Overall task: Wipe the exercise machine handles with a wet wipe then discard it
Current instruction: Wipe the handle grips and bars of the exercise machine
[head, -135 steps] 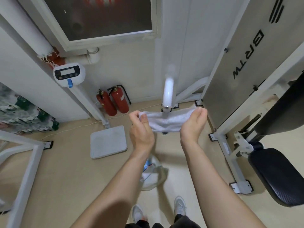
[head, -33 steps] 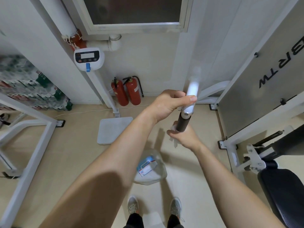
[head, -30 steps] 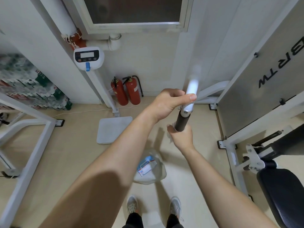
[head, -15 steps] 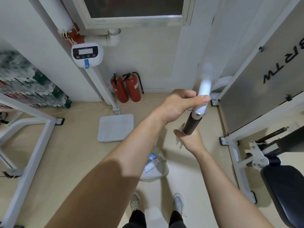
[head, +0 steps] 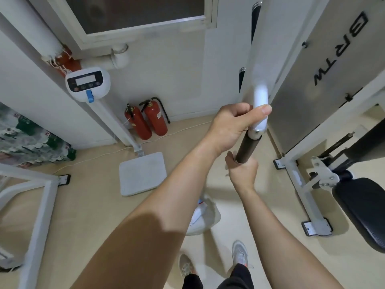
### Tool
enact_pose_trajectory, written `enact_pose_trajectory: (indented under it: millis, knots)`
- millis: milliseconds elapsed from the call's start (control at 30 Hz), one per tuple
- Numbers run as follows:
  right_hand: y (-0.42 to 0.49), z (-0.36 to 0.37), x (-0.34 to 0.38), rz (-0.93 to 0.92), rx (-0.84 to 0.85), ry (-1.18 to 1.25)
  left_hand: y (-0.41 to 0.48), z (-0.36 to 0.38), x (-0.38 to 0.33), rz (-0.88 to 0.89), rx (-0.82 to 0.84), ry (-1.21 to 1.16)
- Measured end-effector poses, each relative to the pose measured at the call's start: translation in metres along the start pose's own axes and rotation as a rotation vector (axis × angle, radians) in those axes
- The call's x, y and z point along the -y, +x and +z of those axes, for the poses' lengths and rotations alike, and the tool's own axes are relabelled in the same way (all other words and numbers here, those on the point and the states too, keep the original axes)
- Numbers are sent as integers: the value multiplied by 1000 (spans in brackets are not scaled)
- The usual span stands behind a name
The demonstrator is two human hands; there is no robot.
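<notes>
The left hand [head: 231, 126] is wrapped around the white bar [head: 260, 101], thumb laid across its front, just above the metal collar. Directly below that grip the dark handle [head: 248, 148] slants down into the right hand [head: 242, 172], whose fingers curl tight around its lower end. A white scrap [head: 226, 167] shows at that hand's left edge, too small to identify. Below the right-hand grip a plastic bag [head: 208, 215] lies on the floor; 2 fire extinguishers [head: 145, 119] stand left of the upper grip.
</notes>
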State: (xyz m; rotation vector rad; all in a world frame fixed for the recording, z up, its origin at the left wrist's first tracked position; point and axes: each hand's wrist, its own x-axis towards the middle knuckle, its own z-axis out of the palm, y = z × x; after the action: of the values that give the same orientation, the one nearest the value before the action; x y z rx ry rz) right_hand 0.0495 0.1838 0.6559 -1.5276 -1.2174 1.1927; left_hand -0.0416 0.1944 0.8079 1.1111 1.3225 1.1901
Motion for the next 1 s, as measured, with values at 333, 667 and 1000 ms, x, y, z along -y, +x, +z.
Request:
enact_pose_trajectory:
  millis: [333,667,1000]
  knots:
    - [-20,-5,78,-259,-243,163,-5,3,11,-4,11,-44]
    - [-12,4,38,-52,-66,50,4,-3,6,66,-12,-22]
    - [-2,-4,30,-58,-63,13,6,1,4,41,20,-46]
